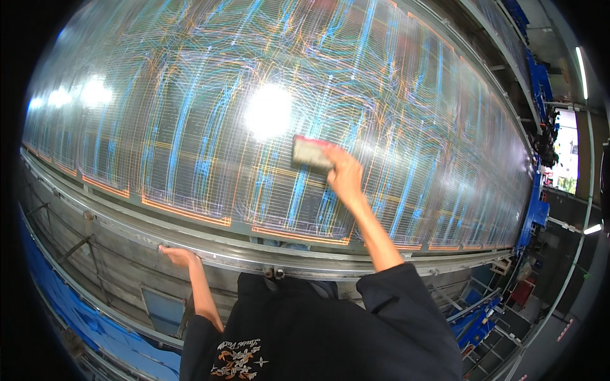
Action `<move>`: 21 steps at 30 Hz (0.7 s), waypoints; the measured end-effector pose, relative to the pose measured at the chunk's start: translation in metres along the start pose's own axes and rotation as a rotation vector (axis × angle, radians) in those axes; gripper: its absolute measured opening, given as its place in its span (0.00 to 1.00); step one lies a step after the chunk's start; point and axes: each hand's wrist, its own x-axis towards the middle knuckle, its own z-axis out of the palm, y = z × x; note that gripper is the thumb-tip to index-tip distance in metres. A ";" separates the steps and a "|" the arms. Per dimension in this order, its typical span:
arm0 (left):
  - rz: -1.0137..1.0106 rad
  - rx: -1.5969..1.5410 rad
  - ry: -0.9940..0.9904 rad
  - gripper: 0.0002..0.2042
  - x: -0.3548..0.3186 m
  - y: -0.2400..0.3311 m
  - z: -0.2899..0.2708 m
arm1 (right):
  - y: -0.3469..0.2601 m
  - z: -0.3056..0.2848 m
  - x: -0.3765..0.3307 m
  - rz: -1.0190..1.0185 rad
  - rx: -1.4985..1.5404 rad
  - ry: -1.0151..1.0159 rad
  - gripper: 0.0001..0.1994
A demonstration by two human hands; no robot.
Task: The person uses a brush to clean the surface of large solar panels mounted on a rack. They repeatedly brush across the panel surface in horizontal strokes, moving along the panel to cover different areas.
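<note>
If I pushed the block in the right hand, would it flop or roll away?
The block is probably stiff, since its edges look straight, though blurred, in the right hand. It likely wouldn't roll, because it looks boxy. It might slide, as the surface beneath looks shiny.

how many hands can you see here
2. The left hand is at the near metal rail; the right hand holds a pale block over the patterned surface.
</note>
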 end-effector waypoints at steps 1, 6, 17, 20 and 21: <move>0.003 0.011 -0.013 0.38 -0.002 0.000 -0.001 | -0.010 -0.003 -0.023 -0.001 0.018 -0.052 0.32; 0.006 0.075 -0.014 0.39 0.040 -0.024 -0.003 | -0.023 -0.052 -0.081 0.102 0.123 -0.070 0.31; -0.011 -0.170 -0.444 0.52 0.026 -0.068 -0.035 | 0.181 -0.164 -0.149 0.265 -0.082 0.056 0.28; -0.193 -0.085 -0.647 0.50 -0.057 -0.092 -0.060 | 0.254 -0.181 -0.120 0.257 -0.053 0.088 0.28; -0.188 -0.161 -0.431 0.51 -0.105 -0.107 -0.055 | 0.276 -0.182 -0.102 0.184 -0.054 0.128 0.28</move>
